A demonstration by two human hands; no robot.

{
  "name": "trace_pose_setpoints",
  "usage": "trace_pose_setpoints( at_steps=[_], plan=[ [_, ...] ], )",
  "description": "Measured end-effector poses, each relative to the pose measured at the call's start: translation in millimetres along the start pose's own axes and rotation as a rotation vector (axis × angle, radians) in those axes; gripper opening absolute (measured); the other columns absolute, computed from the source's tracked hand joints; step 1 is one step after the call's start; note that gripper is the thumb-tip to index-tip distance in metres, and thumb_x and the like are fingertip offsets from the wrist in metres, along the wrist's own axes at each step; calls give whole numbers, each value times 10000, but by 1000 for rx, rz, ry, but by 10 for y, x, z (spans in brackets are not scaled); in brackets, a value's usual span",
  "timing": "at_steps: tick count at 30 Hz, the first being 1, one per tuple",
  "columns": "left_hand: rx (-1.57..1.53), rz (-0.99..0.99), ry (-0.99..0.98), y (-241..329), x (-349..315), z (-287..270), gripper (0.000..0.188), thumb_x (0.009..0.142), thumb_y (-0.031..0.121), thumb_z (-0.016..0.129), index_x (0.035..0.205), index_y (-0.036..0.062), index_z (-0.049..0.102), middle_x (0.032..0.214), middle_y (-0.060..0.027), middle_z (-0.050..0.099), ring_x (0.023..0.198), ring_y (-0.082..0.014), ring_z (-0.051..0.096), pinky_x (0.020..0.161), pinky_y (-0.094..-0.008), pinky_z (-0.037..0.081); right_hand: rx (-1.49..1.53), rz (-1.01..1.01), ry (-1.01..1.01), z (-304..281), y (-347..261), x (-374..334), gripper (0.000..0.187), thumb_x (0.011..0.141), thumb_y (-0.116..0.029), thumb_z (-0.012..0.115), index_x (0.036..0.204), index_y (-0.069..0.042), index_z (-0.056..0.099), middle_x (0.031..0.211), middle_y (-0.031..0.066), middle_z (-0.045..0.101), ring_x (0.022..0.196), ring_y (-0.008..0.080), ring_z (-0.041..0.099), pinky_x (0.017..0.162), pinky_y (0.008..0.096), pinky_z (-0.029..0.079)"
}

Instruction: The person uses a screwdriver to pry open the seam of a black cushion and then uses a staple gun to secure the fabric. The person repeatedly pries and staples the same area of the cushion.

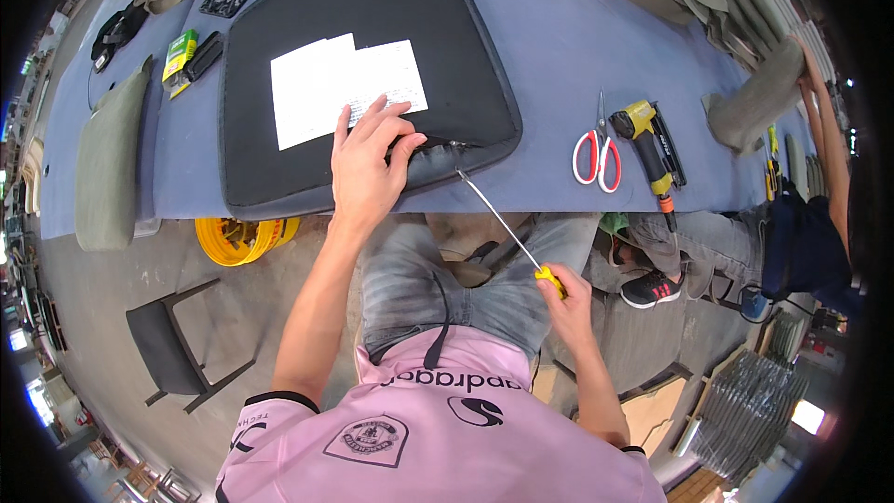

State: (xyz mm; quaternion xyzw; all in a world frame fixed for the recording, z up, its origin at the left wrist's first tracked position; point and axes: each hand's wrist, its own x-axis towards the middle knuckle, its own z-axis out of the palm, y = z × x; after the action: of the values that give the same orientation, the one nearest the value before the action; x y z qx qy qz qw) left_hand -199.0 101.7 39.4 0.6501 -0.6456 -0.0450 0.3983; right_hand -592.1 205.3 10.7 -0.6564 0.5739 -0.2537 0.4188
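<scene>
A black seat cushion point(391, 0) lies on the blue-covered table with its underside up, and white paper sheets point(312, 84) rest on it. At its near right edge, my left hand point(368, 168) pinches the loose black fabric point(435, 156) between thumb and forefinger, other fingers raised over the papers. My right hand point(570, 303) is closed around the yellow handle of a long-shafted screwdriver point(498, 216). The tip of its shaft meets the cushion's edge just right of my left hand; exactly what it touches there is too small to make out.
Red-handled scissors point(599, 154) and a yellow-black staple gun point(647, 135) lie to the right. At the left are a phone point(225, 2), a green-yellow box point(179, 61) and an olive cushion point(112, 163). A yellow bucket point(237, 240) stands below. Another person's arm point(824, 130) handles an olive piece point(764, 98).
</scene>
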Motion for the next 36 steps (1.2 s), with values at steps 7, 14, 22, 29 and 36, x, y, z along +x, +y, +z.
trace_pose_setpoints(
  at_steps=[7, 14, 22, 29, 36],
  plan=[
    [10, 15, -10, 7, 12, -6, 135, 1036, 220, 875, 1044, 122, 781, 1444, -65, 838, 1552, -363, 663, 1371, -657, 354, -145, 65, -384, -844, -84, 111, 290, 1077, -259, 840, 1188, 9, 840, 917, 118, 780, 819, 221, 730, 807, 355, 585],
    [123, 263, -59, 104, 2, -72, 127, 947, 157, 897, 1038, 152, 810, 1716, -94, 655, 1707, -414, 456, 1394, -672, 289, -272, 364, -313, -1208, -193, 432, 375, 1145, -375, 767, 1129, -7, 840, 786, 81, 715, 713, 170, 667, 714, 380, 540],
    [191, 134, 37, 348, -98, 237, 146, 918, 258, 958, 1040, 182, 931, 1785, -98, 604, 1742, -440, 384, 1391, -718, 208, -418, 231, -335, -1096, -404, 193, 381, 1128, -412, 782, 1169, -39, 847, 796, 126, 721, 724, 202, 701, 715, 396, 543],
    [97, 258, 157, 308, -180, 225, 119, 921, 162, 940, 1030, 165, 893, 1623, -77, 722, 1614, -379, 557, 1363, -656, 317, -255, 334, -404, -1371, -340, -102, 353, 1114, -376, 785, 1188, -41, 870, 798, 108, 761, 722, 183, 710, 704, 385, 544],
    [137, 163, 99, 339, -208, 196, 189, 909, 181, 949, 1071, 141, 860, 1574, -88, 738, 1566, -378, 589, 1327, -629, 365, -273, 362, -289, -1507, -306, -193, 348, 1117, -359, 776, 1178, -27, 862, 789, 93, 747, 700, 179, 672, 695, 375, 528]
  ],
)
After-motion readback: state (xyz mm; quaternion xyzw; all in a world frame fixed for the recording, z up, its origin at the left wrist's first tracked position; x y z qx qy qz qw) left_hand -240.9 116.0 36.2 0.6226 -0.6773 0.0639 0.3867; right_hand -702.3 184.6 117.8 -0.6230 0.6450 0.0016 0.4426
